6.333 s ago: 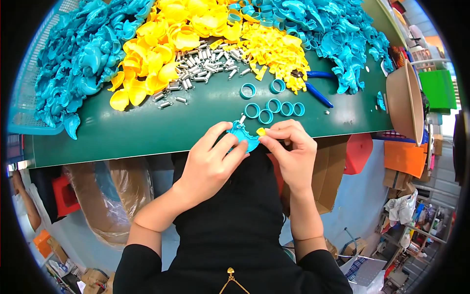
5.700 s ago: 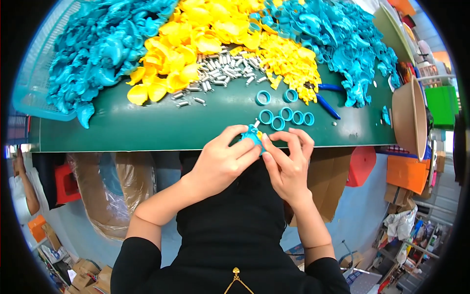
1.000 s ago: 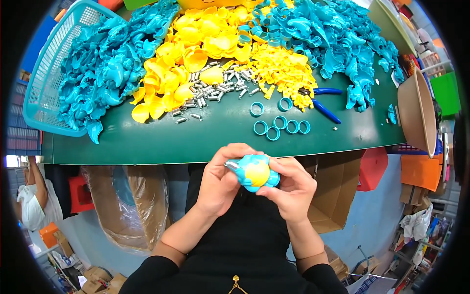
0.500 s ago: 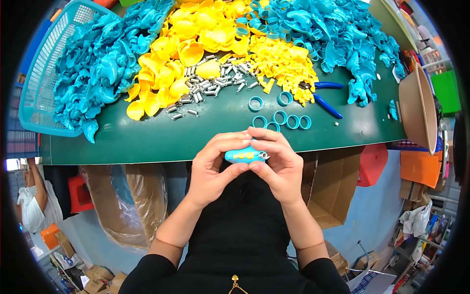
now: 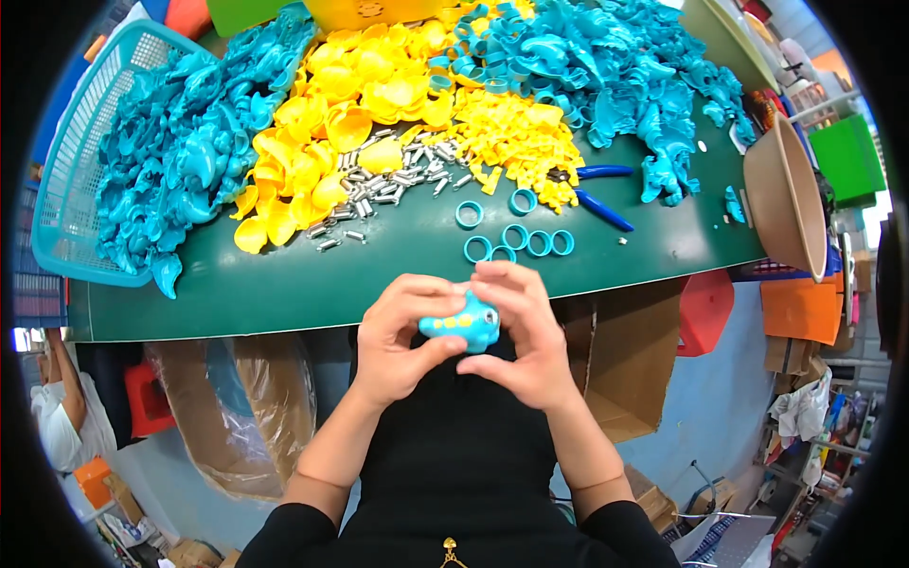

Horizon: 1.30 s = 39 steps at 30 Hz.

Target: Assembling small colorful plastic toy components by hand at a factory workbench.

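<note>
My left hand grips a small turquoise plastic toy piece with a row of yellow marks along it, in front of the table's near edge. Fingers and thumb of that hand close on its left part. My right hand is curved around the other end, its thumb apart from the fingers and below the piece. Whether its fingertips touch the top of the piece I cannot tell. Beyond the hands, several turquoise rings lie on the green table.
Heaped across the table are turquoise molded parts, yellow curved shells, small yellow pieces and metal springs. Blue-handled pliers lie right of the small yellow pieces. A turquoise basket stands left, a beige basin right.
The toy piece has turned between my hands, and the metal spring seen at its right end no longer shows. My right thumb has moved down, off the piece. The whole view has shifted slightly.
</note>
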Tool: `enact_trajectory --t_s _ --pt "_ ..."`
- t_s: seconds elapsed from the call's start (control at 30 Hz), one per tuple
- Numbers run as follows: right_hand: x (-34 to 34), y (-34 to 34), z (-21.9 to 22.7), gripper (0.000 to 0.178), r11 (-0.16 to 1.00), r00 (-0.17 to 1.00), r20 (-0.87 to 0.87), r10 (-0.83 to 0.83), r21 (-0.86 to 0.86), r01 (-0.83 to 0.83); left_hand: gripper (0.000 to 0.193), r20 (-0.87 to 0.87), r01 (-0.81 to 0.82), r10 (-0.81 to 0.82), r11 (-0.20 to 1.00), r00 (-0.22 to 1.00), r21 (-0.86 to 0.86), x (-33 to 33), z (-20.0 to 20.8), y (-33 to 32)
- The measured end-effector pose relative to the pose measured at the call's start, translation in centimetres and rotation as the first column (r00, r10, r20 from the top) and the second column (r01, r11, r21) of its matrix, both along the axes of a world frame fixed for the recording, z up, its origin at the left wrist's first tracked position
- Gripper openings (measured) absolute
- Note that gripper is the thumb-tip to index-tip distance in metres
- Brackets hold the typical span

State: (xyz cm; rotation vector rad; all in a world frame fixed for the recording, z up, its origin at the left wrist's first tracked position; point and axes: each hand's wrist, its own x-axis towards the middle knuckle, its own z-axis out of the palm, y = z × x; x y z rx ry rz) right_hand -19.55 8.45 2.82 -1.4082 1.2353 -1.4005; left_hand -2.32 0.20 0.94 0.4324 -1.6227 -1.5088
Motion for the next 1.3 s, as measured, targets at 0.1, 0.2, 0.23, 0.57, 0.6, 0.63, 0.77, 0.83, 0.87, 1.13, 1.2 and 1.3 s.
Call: enact_trajectory --t_s 0.1,0.2,0.23,0.57,0.6,0.63,0.77,0.83,0.87,1.13,1.2,1.3 --pt "-1.7 1.2 0.5 0.066 0.999 0.991 -0.131 0.001 -0.037 -0.006 0.068 -0.149 0.055 -0.027 0.980 0.988 0.192 -1.1 -0.1 1.5" --pt "-6.6 0.7 0.2 0.060 0.948 0.929 0.214 -0.302 -0.032 0.315 0.076 -0.144 0.014 0.010 0.987 0.990 0.163 -0.9 0.1 1.7" --pt "-7.7 0.2 0.4 0.056 0.948 0.902 0.303 -0.308 0.012 0.319 0.067 -0.116 0.001 0.012 0.994 0.993 0.108 -0.8 0.2 1.7" --pt "-7.1 -2.7 0.4 0.046 0.917 0.891 -0.253 -0.376 0.039 0.398 0.024 0.164 0.399 -0.379 0.910 0.911 -0.114 -0.7 1.0 0.7" --pt "-6.6 -2.7 0.5 0.045 0.899 0.802 -0.422 -0.422 -0.086 0.429 0.026 0.147 0.428 -0.409 0.894 0.900 -0.130 -0.7 1.2 0.6" --pt "-6.2 -2.7 0.5 0.043 0.877 0.680 -0.561 -0.471 -0.217 0.429 0.028 0.133 0.473 -0.458 0.874 0.879 -0.111 -0.5 1.8 0.6" --pt "-6.8 -2.3 -0.3 0.044 0.852 0.740 -0.426 -0.520 -0.191 0.488 0.022 0.072 0.441 -0.437 0.896 0.896 -0.051 0.9 3.8 -0.2" --pt "-7.2 -2.1 0.2 0.045 0.871 0.730 -0.490 -0.476 -0.149 0.468 0.017 0.159 0.195 -0.183 0.979 0.970 -0.061 2.8 5.6 -1.2" --pt "-7.8 -1.6 0.6 0.047 0.876 0.786 -0.416 -0.457 -0.057 0.479 0.014 0.216 0.007 0.028 0.988 0.976 -0.157 4.0 6.1 -1.9" --pt "-13.4 10.1 7.4 0.056 0.769 0.309 -0.884 -0.352 -0.085 0.633 0.027 0.331 -0.251 0.902 0.401 0.276 -0.881 15.4 5.1 -11.3" --pt "-9.9 6.8 7.5 0.048 0.787 0.506 -0.748 -0.430 -0.035 0.616 0.033 0.300 -0.159 0.934 0.332 0.195 -0.930 15.0 3.8 -13.9" --pt "-4.0 0.4 7.1 0.022 0.931 0.704 -0.648 -0.289 -0.018 0.366 0.021 0.307 -0.184 0.937 0.335 0.165 -0.924 16.4 3.1 -16.7"
